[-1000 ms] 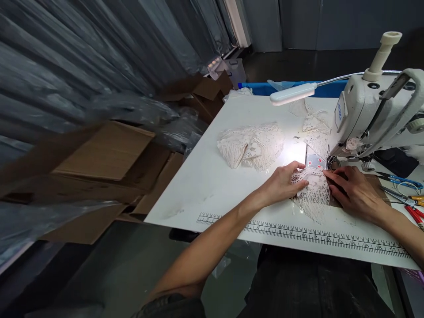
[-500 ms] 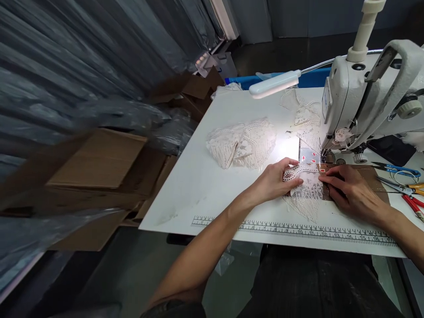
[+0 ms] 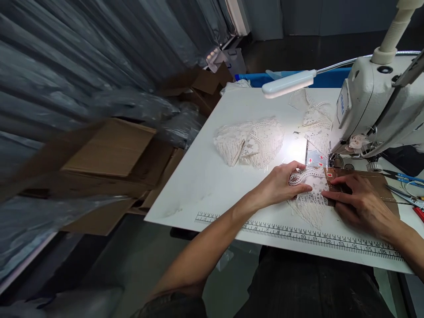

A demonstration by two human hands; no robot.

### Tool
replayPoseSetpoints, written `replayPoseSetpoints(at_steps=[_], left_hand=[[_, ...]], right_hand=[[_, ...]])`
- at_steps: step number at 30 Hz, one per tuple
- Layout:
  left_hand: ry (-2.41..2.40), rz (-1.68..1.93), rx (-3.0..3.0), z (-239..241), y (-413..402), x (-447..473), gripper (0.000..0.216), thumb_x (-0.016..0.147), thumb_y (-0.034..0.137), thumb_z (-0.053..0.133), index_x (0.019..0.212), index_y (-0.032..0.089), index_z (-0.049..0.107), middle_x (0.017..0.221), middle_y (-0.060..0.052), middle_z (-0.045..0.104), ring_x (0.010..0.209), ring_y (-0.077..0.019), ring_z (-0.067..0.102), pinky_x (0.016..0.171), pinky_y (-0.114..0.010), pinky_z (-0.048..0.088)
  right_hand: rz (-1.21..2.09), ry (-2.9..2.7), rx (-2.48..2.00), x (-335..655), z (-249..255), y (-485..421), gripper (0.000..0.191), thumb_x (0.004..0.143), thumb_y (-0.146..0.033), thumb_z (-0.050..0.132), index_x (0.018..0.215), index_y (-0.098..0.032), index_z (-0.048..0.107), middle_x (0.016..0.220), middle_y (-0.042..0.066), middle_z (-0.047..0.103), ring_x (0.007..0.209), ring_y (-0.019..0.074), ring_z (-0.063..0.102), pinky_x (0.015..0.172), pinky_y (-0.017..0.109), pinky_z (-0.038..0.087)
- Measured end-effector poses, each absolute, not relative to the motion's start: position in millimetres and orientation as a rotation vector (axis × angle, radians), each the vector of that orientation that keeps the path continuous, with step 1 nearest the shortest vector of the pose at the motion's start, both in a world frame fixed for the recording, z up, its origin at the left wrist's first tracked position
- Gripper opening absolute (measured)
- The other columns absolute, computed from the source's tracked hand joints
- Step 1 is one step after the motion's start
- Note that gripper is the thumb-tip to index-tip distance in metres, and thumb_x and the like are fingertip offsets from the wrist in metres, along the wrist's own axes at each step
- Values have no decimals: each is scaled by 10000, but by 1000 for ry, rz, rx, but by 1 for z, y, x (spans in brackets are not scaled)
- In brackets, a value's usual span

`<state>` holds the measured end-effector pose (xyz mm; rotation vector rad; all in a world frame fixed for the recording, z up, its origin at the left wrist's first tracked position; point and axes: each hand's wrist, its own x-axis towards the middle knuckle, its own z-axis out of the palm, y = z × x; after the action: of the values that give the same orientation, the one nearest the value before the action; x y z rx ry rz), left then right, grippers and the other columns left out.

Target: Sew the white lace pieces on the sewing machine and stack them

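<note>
A piece of white fringed lace (image 3: 313,187) lies just in front of the needle of the white sewing machine (image 3: 359,108). My left hand (image 3: 281,185) pinches its left edge between thumb and fingers, where a dotted lace band curls up. My right hand (image 3: 359,198) lies low over the brown plate (image 3: 374,179), its fingers spread and the index fingertip touching the right edge of the lace. Beyond my hands, more lace (image 3: 318,115) reaches back along the machine's left side.
A folded heap of white lace (image 3: 250,141) lies on the white table (image 3: 198,185). A lamp (image 3: 289,84) hangs above it. Scissors (image 3: 406,194) lie at the right, and a printed ruler (image 3: 298,236) runs along the front edge. Cardboard boxes (image 3: 109,145) stand left of the table.
The view has shifted, so the table and machine appear farther right. My right hand has slid slightly down along the right edge of the lace; my left hand keeps its pinch.
</note>
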<state>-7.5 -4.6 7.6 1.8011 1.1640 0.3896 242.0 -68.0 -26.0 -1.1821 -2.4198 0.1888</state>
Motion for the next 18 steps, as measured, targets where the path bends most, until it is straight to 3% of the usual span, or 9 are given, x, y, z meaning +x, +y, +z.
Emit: replayPoseSetpoints(at_steps=[4, 8, 13, 18], left_hand=[[1157, 464, 1713, 10, -7, -6, 330, 894, 391, 671, 1118, 161, 593, 546, 69, 594, 456, -108, 606, 484, -221, 484], [1212, 553, 1819, 8, -7, -6, 182, 902, 291, 601, 1010, 147, 629, 575, 59, 581, 475, -80, 578, 485, -207, 458], [1261, 542, 1924, 7, -6, -6, 221, 860, 251, 578, 1023, 123, 656, 729, 0, 651, 543, -83, 557, 513, -226, 441], [1318, 489, 1909, 9, -5, -4, 265, 836, 251, 603, 1045, 98, 664, 821, -23, 654, 558, -81, 540, 532, -245, 437]], right_hand=[[171, -2410, -1207, 242, -28, -68, 327, 920, -201, 536, 1148, -333, 729, 1198, 93, 611, 1092, 296, 575, 863, 510, 522], [148, -2409, -1202, 242, -29, -68, 332, 917, -203, 518, 1145, -315, 731, 1170, 105, 611, 1052, 294, 586, 817, 482, 532], [145, -2408, -1174, 240, -26, -69, 335, 948, -208, 461, 1137, -293, 724, 1153, 112, 612, 1028, 286, 588, 780, 470, 531], [117, -2339, -1243, 236, -27, -63, 386, 992, -250, 416, 1332, -226, 596, 1160, 140, 570, 1020, 274, 593, 816, 460, 554]])
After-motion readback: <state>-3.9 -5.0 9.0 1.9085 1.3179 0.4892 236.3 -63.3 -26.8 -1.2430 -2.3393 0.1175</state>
